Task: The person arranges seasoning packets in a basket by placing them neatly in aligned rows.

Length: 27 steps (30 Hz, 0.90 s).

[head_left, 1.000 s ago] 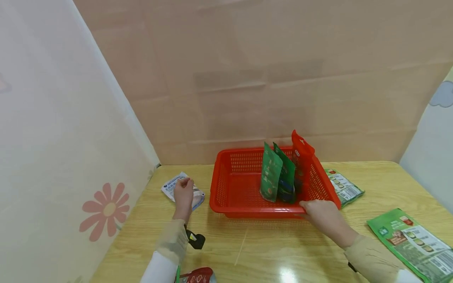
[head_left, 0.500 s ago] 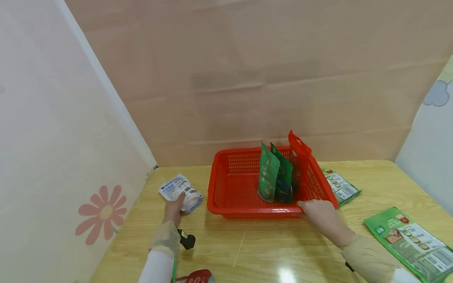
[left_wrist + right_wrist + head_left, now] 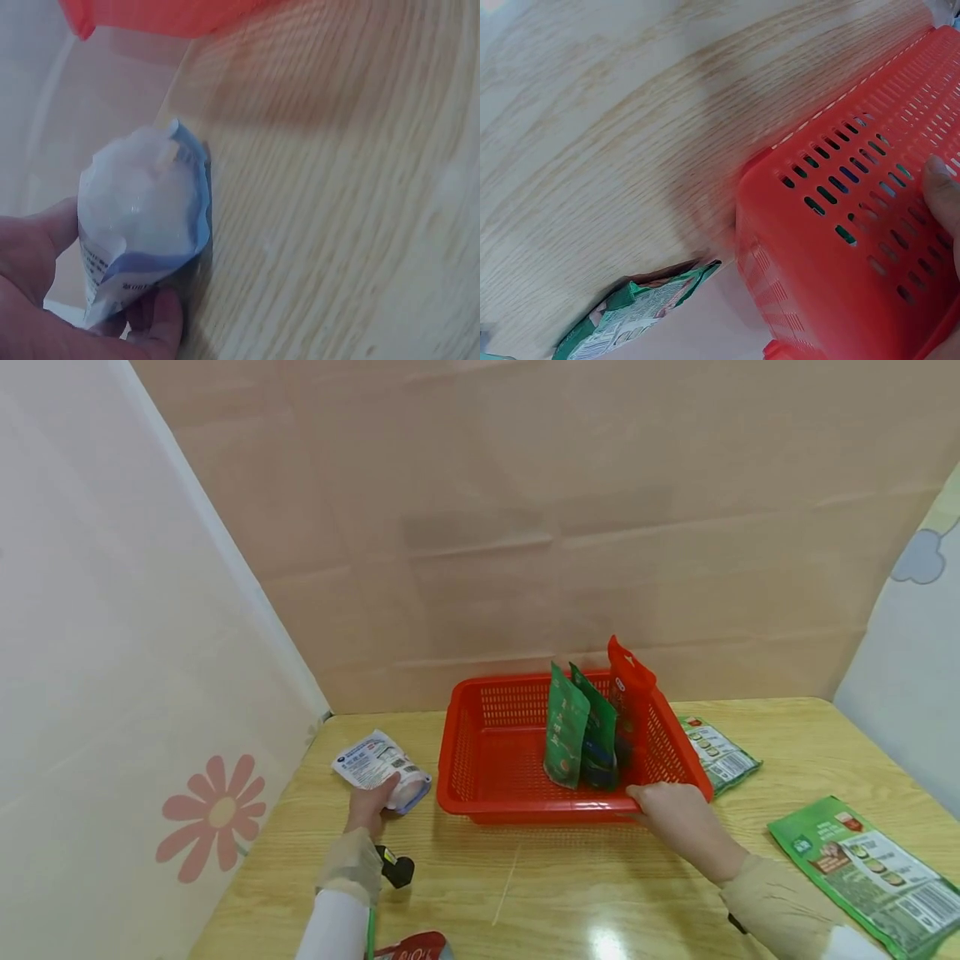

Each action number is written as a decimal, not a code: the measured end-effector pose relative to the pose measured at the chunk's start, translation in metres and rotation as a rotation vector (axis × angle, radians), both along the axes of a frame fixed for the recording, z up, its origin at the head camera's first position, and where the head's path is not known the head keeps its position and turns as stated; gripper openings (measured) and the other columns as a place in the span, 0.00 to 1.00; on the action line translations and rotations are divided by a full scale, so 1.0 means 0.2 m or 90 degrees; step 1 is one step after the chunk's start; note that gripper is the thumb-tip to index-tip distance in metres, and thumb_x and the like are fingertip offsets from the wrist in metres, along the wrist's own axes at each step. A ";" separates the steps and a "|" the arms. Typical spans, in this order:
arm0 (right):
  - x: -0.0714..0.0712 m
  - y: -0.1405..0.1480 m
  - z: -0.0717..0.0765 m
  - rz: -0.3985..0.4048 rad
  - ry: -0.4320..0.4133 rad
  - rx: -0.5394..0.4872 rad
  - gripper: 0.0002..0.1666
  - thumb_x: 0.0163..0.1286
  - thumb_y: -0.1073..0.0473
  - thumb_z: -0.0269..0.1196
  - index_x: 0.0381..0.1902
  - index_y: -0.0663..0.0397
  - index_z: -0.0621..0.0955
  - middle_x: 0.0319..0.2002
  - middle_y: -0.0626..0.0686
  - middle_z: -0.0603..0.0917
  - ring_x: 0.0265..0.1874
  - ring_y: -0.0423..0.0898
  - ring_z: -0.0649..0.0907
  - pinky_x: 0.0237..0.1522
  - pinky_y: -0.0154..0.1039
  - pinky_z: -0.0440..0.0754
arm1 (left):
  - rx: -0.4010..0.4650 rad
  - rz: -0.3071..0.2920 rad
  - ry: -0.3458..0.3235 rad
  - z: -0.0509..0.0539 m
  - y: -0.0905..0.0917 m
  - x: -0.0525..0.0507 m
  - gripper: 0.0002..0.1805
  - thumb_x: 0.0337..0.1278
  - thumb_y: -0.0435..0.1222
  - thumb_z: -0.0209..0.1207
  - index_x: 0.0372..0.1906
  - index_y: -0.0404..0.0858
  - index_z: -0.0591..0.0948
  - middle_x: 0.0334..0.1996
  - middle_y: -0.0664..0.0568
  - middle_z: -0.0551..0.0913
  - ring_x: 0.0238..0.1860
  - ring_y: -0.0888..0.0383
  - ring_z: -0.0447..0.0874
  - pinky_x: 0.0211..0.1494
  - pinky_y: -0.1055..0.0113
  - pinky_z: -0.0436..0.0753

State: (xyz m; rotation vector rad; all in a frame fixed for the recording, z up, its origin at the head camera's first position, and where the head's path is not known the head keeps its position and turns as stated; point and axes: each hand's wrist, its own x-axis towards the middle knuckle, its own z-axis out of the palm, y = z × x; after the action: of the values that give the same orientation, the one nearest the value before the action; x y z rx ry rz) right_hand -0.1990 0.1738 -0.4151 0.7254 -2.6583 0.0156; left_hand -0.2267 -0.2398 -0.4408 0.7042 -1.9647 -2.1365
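Note:
At the left of the table in the head view, my left hand (image 3: 369, 807) grips a white and blue snack pouch (image 3: 377, 763) by its near side. In the left wrist view the thumb and fingers lie on opposite sides of the pouch (image 3: 142, 202), whose bulging bottom faces the camera. My right hand (image 3: 678, 821) holds the front rim of the red plastic basket (image 3: 517, 814) near its right corner. Two green pouches (image 3: 566, 731) and a red pouch (image 3: 632, 685) stand upright inside, toward the basket's right side.
Right of the basket lies a green and white pouch (image 3: 722, 755), partly hidden by it. A larger green pouch (image 3: 862, 868) lies nearer at the right. A dark red pouch (image 3: 417, 947) shows at the bottom edge. Walls stand at the back and both sides.
My left hand has come down from above the white and blue pouch to its near side and taken hold of it. The right hand stays on the basket rim.

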 end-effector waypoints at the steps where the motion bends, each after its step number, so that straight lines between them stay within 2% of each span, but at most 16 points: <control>1: 0.00 0.00 0.00 -0.001 0.001 0.000 0.17 0.43 0.60 0.77 0.20 0.47 0.76 0.14 0.46 0.77 0.15 0.42 0.77 0.15 0.36 0.71 | -0.003 0.005 0.003 0.00 0.01 0.00 0.31 0.61 0.30 0.57 0.66 0.23 0.60 0.39 0.51 0.80 0.28 0.71 0.75 0.34 0.78 0.75; 3: 0.00 0.00 0.00 -0.002 0.004 0.000 0.17 0.43 0.60 0.77 0.20 0.47 0.75 0.14 0.46 0.77 0.14 0.42 0.77 0.14 0.36 0.71 | -0.016 0.016 0.002 0.00 0.03 -0.01 0.33 0.62 0.31 0.56 0.67 0.23 0.57 0.46 0.45 0.78 0.31 0.69 0.75 0.35 0.78 0.75; 4: 0.00 0.00 0.00 -0.002 0.005 0.000 0.17 0.43 0.60 0.77 0.20 0.47 0.75 0.13 0.46 0.77 0.14 0.42 0.77 0.14 0.36 0.70 | -0.027 0.022 0.000 0.00 0.04 -0.02 0.34 0.62 0.31 0.56 0.68 0.23 0.55 0.51 0.41 0.77 0.35 0.65 0.77 0.40 0.76 0.76; 7: 0.00 0.00 0.00 -0.005 0.003 0.001 0.17 0.43 0.59 0.77 0.20 0.47 0.76 0.14 0.46 0.77 0.14 0.42 0.77 0.14 0.36 0.71 | -0.098 0.044 -0.032 0.01 0.10 -0.03 0.37 0.64 0.35 0.54 0.67 0.22 0.48 0.58 0.30 0.70 0.48 0.50 0.77 0.55 0.64 0.76; 10: 0.00 0.00 0.00 -0.004 0.000 0.002 0.16 0.43 0.59 0.77 0.21 0.47 0.76 0.14 0.46 0.78 0.15 0.42 0.77 0.15 0.36 0.71 | -0.154 0.056 -0.032 0.01 0.14 -0.03 0.39 0.64 0.35 0.52 0.66 0.21 0.43 0.60 0.24 0.65 0.58 0.39 0.68 0.67 0.50 0.66; 12: 0.00 0.00 0.00 -0.004 -0.001 0.000 0.16 0.44 0.59 0.77 0.20 0.47 0.76 0.14 0.46 0.78 0.15 0.42 0.77 0.15 0.36 0.72 | -0.173 0.061 -0.020 0.01 0.16 -0.03 0.39 0.62 0.35 0.53 0.65 0.20 0.44 0.59 0.23 0.65 0.58 0.37 0.69 0.67 0.49 0.66; 16: -0.01 0.00 -0.01 0.000 0.004 -0.005 0.17 0.43 0.58 0.77 0.20 0.46 0.76 0.13 0.46 0.77 0.14 0.42 0.77 0.15 0.36 0.72 | -0.196 0.060 -0.038 0.02 0.14 -0.02 0.40 0.63 0.39 0.54 0.66 0.23 0.45 0.60 0.25 0.66 0.59 0.38 0.69 0.68 0.49 0.66; 22: -0.01 0.00 -0.01 -0.001 0.016 -0.008 0.18 0.42 0.58 0.78 0.19 0.46 0.76 0.13 0.45 0.76 0.14 0.42 0.75 0.14 0.35 0.69 | -0.217 0.084 -0.044 0.04 0.11 -0.02 0.40 0.61 0.43 0.57 0.64 0.24 0.49 0.58 0.25 0.68 0.58 0.37 0.70 0.68 0.48 0.65; 24: 0.00 0.00 -0.01 -0.001 0.020 -0.009 0.19 0.41 0.57 0.78 0.19 0.46 0.75 0.12 0.45 0.76 0.13 0.42 0.76 0.14 0.35 0.69 | -0.213 0.091 -0.031 0.05 0.11 -0.02 0.39 0.61 0.42 0.57 0.64 0.25 0.50 0.58 0.26 0.69 0.57 0.38 0.71 0.67 0.49 0.66; 27: 0.00 0.00 -0.01 0.003 0.026 -0.010 0.20 0.40 0.57 0.78 0.19 0.46 0.75 0.12 0.45 0.76 0.13 0.42 0.76 0.13 0.35 0.69 | -0.178 0.110 0.005 0.08 0.12 -0.02 0.37 0.61 0.41 0.57 0.65 0.26 0.53 0.59 0.30 0.70 0.54 0.44 0.74 0.65 0.53 0.69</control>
State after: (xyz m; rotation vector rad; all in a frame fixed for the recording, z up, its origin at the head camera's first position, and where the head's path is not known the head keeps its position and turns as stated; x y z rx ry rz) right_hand -0.1996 0.1743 -0.4168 0.7187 -2.6144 0.0230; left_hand -0.2303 -0.2159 -0.4257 0.7796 -2.0577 -1.7211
